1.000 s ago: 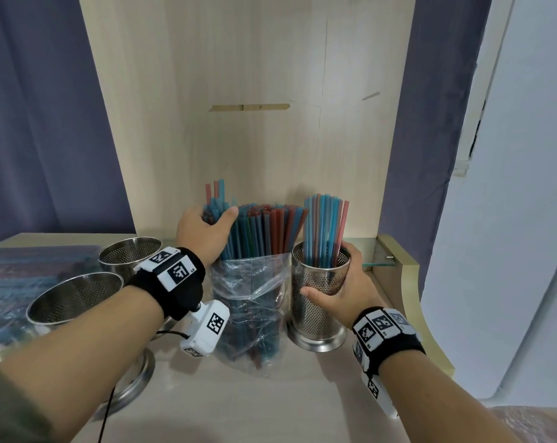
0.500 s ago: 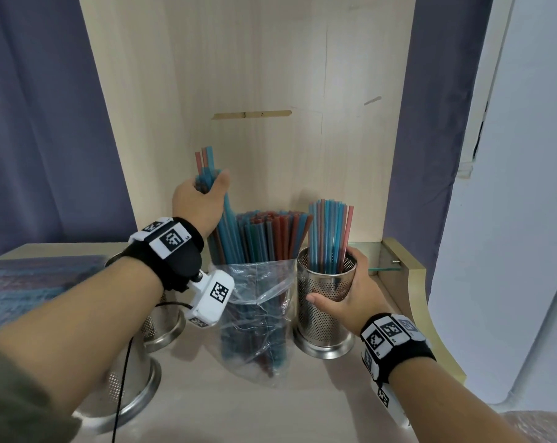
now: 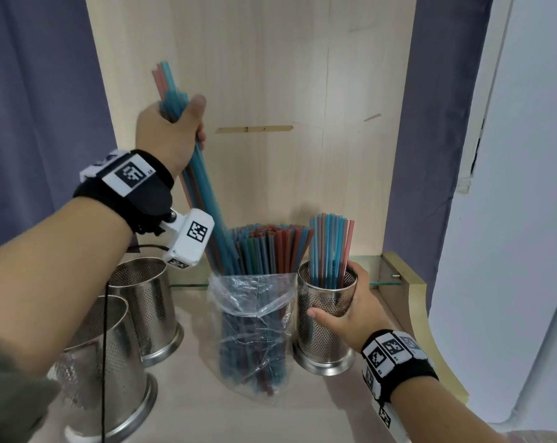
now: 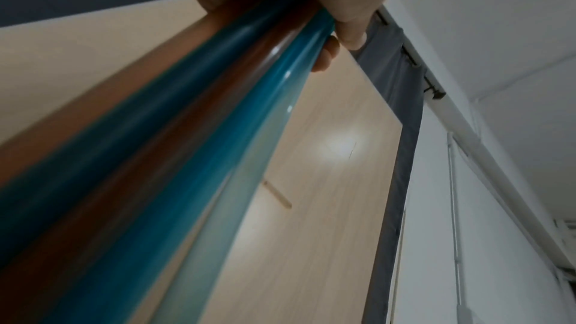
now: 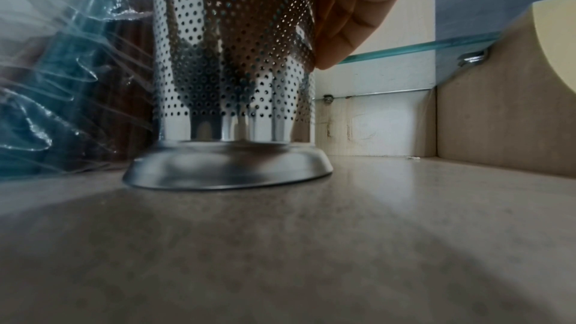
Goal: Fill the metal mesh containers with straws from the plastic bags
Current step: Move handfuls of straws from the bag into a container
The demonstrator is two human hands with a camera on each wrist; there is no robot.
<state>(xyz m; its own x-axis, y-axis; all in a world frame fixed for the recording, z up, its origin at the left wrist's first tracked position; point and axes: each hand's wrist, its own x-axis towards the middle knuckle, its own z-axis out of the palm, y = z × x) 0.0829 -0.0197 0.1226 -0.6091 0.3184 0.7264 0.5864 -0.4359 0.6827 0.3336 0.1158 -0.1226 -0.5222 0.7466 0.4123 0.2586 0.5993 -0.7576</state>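
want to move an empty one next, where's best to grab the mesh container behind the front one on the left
Wrap the perforated wall just under the rim of the rear empty container, coming from above and the right. It stands upright, its flared base stays on the counter, and the front empty container crowds its near-left side.

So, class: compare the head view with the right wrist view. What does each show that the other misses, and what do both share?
Only the head view shows the left hand gripping a bunch of straws lifted partly out of the bag, two empty mesh containers at the left, and the straw tops in the held container.

Only the right wrist view shows that container's flared base sitting flat on the shelf, and a screw under the glass ledge.

Both show the right hand holding the perforated container, with the plastic bag beside it.
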